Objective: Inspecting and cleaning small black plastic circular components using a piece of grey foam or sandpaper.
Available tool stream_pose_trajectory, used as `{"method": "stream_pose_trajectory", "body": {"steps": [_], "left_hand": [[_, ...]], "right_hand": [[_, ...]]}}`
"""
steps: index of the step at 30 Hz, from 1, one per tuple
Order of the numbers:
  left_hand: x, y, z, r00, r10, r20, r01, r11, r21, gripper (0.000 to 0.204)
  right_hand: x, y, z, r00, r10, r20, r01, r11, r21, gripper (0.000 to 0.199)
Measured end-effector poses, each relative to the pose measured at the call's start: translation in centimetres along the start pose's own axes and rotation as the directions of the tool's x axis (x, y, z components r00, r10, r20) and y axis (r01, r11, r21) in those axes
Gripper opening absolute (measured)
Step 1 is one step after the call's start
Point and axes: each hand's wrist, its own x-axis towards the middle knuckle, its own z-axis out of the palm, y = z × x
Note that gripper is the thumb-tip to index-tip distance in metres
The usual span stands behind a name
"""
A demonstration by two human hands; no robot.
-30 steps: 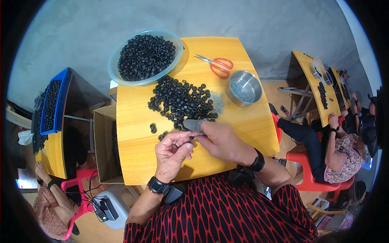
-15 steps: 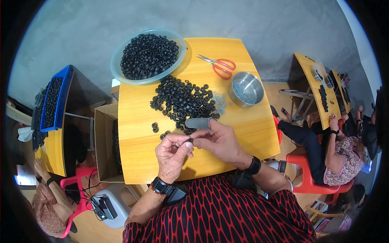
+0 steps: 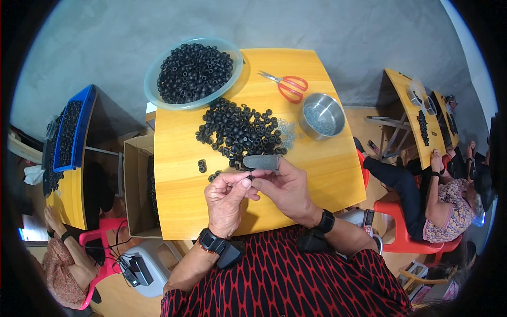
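Observation:
Close to the table's near side, my left hand pinches a small black ring-shaped part between thumb and fingertips. The thumb and fingers of my right hand close on the same part from the other side, hiding most of it. A grey finger sleeve covers my right index finger. Just beyond my hands spreads a pile of similar black parts, with a few strays on its left. Tiny pale metallic pieces are scattered at the pile's right edge, too small to make out.
A pale basin heaped with black parts stands at the far left of the yellow table. Red-handled scissors and a steel bowl lie right. An open cardboard box stands left. People work at tables on both sides.
My right hand has shifted slightly, its thumb now closer against the black part. My left hand has hardly moved, still pinching it.

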Motion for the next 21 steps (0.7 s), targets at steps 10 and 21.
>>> {"method": "stream_pose_trajectory", "body": {"steps": [10, 21], "left_hand": [[0.4, 0.3, -0.2, 0.969, -0.24, 0.063, 0.248, 0.93, -0.271, 0.027], [0.6, 0.0, -0.7, 0.982, -0.163, 0.093, 0.178, 0.965, -0.19, 0.023]], "right_hand": [[0.8, 0.8, -1.4, 0.998, 0.056, -0.022, -0.052, 0.987, 0.154, 0.035], [0.7, -0.6, -2.3, 0.998, 0.053, 0.026, -0.054, 0.998, 0.042, 0.035]]}}
